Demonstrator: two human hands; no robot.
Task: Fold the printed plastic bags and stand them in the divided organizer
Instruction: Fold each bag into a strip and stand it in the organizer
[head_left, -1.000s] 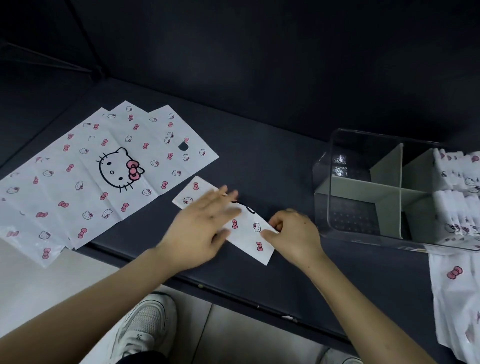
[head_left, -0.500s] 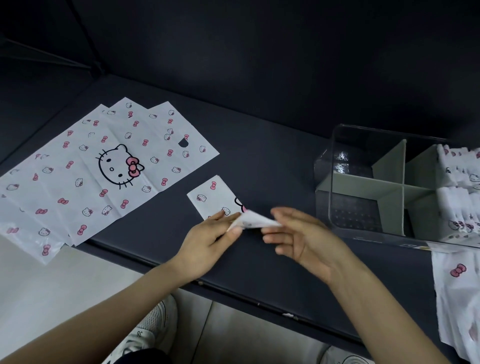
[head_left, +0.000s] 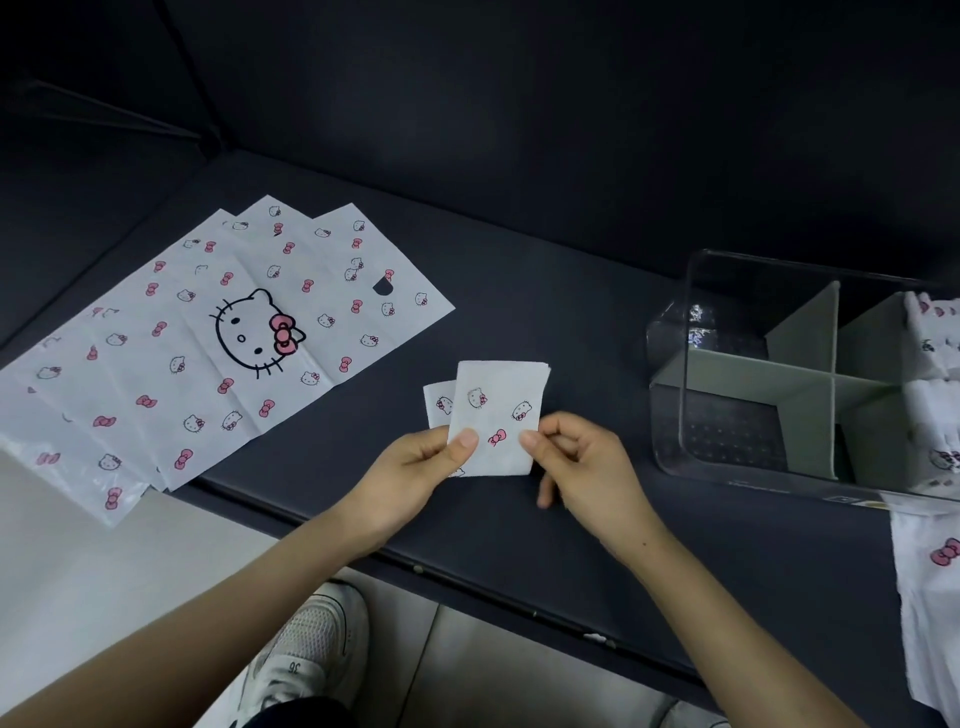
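Folded bag (head_left: 496, 415): pinched at lower edge by left grip (head_left: 415, 462) and right grip (head_left: 576, 457), above tabletop (head_left: 571, 322); not yet stowed. Organizer (head_left: 727, 441): right compartments hold stored bags (head_left: 932, 332). Flat bags (head_left: 208, 353): several unfolded, left.

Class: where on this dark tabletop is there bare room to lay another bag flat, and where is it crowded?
Bare tabletop lies between the flat bags and the clear organizer, behind the folded bag. Crowded: the left end under flat bags, the right edge with draped bags.
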